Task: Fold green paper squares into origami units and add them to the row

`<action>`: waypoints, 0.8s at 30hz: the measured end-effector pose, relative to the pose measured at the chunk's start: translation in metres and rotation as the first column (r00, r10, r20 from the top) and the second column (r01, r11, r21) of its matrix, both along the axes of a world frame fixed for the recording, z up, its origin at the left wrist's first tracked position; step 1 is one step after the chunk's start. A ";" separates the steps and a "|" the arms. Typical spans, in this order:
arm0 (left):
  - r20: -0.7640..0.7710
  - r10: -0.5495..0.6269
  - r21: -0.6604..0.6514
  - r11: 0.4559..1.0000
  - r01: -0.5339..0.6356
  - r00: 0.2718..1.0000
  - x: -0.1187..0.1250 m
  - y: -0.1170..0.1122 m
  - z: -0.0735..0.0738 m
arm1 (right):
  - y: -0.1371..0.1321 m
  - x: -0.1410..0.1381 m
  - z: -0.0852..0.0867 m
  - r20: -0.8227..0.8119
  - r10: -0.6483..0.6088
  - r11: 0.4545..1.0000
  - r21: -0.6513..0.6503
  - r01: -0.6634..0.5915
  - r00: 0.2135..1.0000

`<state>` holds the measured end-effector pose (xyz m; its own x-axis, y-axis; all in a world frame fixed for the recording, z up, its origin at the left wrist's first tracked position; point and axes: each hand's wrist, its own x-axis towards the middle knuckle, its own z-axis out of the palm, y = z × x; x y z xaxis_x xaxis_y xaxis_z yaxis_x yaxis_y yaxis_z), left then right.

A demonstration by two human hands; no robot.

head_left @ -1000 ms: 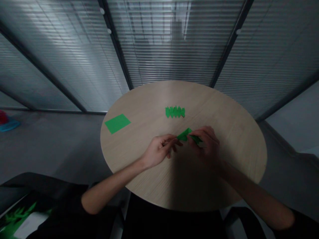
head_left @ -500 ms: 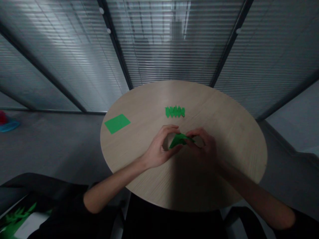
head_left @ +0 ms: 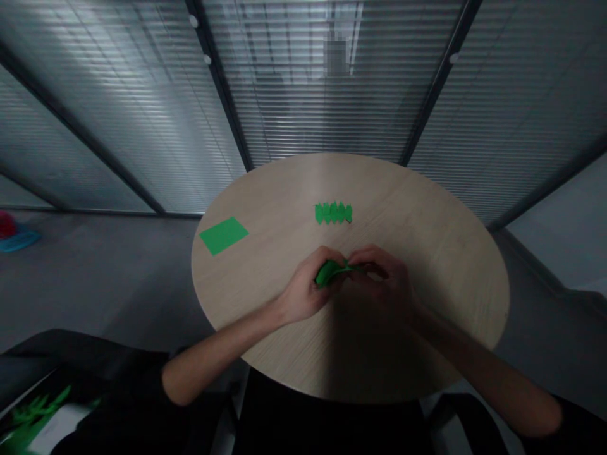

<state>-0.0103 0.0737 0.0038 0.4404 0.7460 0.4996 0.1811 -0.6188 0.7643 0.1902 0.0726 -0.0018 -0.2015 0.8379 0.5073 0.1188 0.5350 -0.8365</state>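
Between my two hands, a little above the tabletop, is a green sheet of paper (head_left: 328, 272), bent into a curve. My left hand (head_left: 310, 287) is closed around its left part, fingers over the top and thumb below. The fingers of my right hand (head_left: 384, 278) pinch its right end, which is partly hidden and in shadow. Beyond my hands lies a row of several small folded green paper pieces (head_left: 333, 213), side by side. A flat green paper sheet (head_left: 224, 236) rests near the left edge of the table.
The round wooden table (head_left: 427, 208) stands against glass panels with blinds (head_left: 327, 120). A dark chair armrest (head_left: 85, 341) is at lower left, with green things and a white object (head_left: 59, 430) beside it. A red and blue object (head_left: 19, 239) sits on the floor far left.
My left hand has closed in toward the right hand, its fingers coming together over the paper. The paper has gone from a pointed, flatter shape to a curled one. The other papers lie still.
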 end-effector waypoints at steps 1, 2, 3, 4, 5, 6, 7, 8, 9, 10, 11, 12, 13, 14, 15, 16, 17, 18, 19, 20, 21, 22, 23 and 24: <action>0.002 0.009 0.004 1.000 -0.009 1.000 0.000 0.000 0.000 | 0.000 0.000 0.000 0.003 -0.003 1.000 0.000 0.003 1.000; 0.004 0.018 0.010 1.000 -0.018 1.000 0.000 0.000 0.000 | -0.001 0.000 0.000 0.008 -0.006 1.000 -0.010 0.006 1.000; 0.008 0.027 0.018 0.999 -0.027 1.000 -0.001 0.000 0.000 | -0.002 0.000 0.000 0.013 -0.007 1.000 -0.030 0.007 1.000; 0.014 0.035 0.024 0.999 -0.035 0.999 -0.001 0.000 0.000 | -0.002 -0.001 0.000 0.013 -0.007 0.998 -0.056 0.008 1.000; 0.022 0.043 0.026 0.999 -0.043 0.999 -0.001 0.000 0.000 | -0.003 -0.001 0.000 0.011 -0.004 0.996 -0.084 0.005 1.000; 0.033 0.049 0.025 0.998 -0.049 0.998 -0.001 0.001 0.000 | -0.004 -0.002 -0.001 0.004 -0.001 0.994 -0.105 0.002 1.000; 0.044 0.050 0.021 0.998 -0.051 0.998 -0.001 0.001 0.000 | -0.004 -0.002 -0.001 -0.008 0.004 0.993 -0.115 -0.004 1.000; 0.054 0.044 0.015 0.999 -0.045 0.998 -0.001 0.001 0.000 | -0.004 -0.002 -0.002 -0.019 0.011 0.993 -0.116 -0.013 1.000; 0.063 0.033 0.007 0.999 -0.033 0.997 -0.001 0.001 0.001 | -0.004 -0.002 -0.002 -0.029 0.019 0.994 -0.108 -0.022 0.999; 0.073 0.018 -0.004 1.000 -0.018 0.997 0.000 0.001 0.001 | -0.004 -0.002 -0.003 -0.035 0.025 0.995 -0.095 -0.029 0.999; 0.083 0.002 -0.018 1.000 0.000 0.997 0.000 0.000 0.001 | -0.004 -0.002 -0.003 -0.037 0.029 0.996 -0.082 -0.032 0.999; 0.093 -0.012 -0.033 0.999 0.015 0.996 0.000 0.000 0.002 | -0.004 -0.002 -0.003 -0.035 0.030 0.997 -0.067 -0.032 0.999; 0.102 -0.023 -0.046 0.999 0.028 0.995 0.000 0.000 0.002 | -0.004 -0.002 -0.003 -0.030 0.031 0.998 -0.054 -0.032 0.999; 0.109 -0.034 -0.058 0.997 0.040 0.993 0.000 0.000 0.002 | -0.003 -0.002 -0.003 -0.025 0.028 0.999 -0.041 -0.029 0.999; 0.116 -0.045 -0.068 0.996 0.053 0.992 0.000 0.000 0.003 | -0.003 -0.001 -0.003 -0.022 0.028 0.999 -0.030 -0.029 0.999; 0.122 -0.056 -0.076 0.995 0.066 0.991 0.000 0.000 0.003 | -0.003 -0.001 -0.002 -0.020 0.030 0.999 -0.021 -0.031 0.999; 0.127 -0.068 -0.084 0.993 0.079 0.990 0.000 0.000 0.004 | -0.003 -0.001 -0.001 -0.022 0.035 0.999 -0.015 -0.035 0.999; 0.132 -0.075 -0.091 0.992 0.087 0.988 -0.001 0.000 0.004 | -0.003 -0.001 -0.001 -0.023 0.037 0.999 -0.014 -0.037 0.999; 0.136 -0.076 -0.097 0.991 0.090 0.988 -0.001 0.001 0.004 | -0.003 -0.001 0.000 -0.023 0.037 0.999 -0.018 -0.037 0.999; 0.134 -0.069 -0.100 0.991 0.083 0.989 -0.001 0.001 0.004 | -0.002 -0.001 0.000 -0.021 0.037 0.999 -0.025 -0.037 0.999; 0.128 -0.054 -0.098 0.993 0.067 0.990 -0.002 0.001 0.005 | -0.002 -0.001 0.001 -0.019 0.035 0.999 -0.035 -0.036 0.999; 0.121 -0.039 -0.094 0.994 0.051 0.992 -0.002 0.002 0.004 | -0.002 -0.001 0.001 -0.016 0.032 0.998 -0.048 -0.032 0.999; 0.114 -0.024 -0.089 0.995 0.034 0.993 -0.002 0.002 0.004 | -0.003 -0.001 0.001 -0.014 0.028 0.998 -0.060 -0.029 1.000; 0.112 -0.011 -0.084 0.996 0.020 0.994 -0.002 0.002 0.004 | -0.003 -0.001 0.001 -0.013 0.025 0.997 -0.072 -0.026 1.000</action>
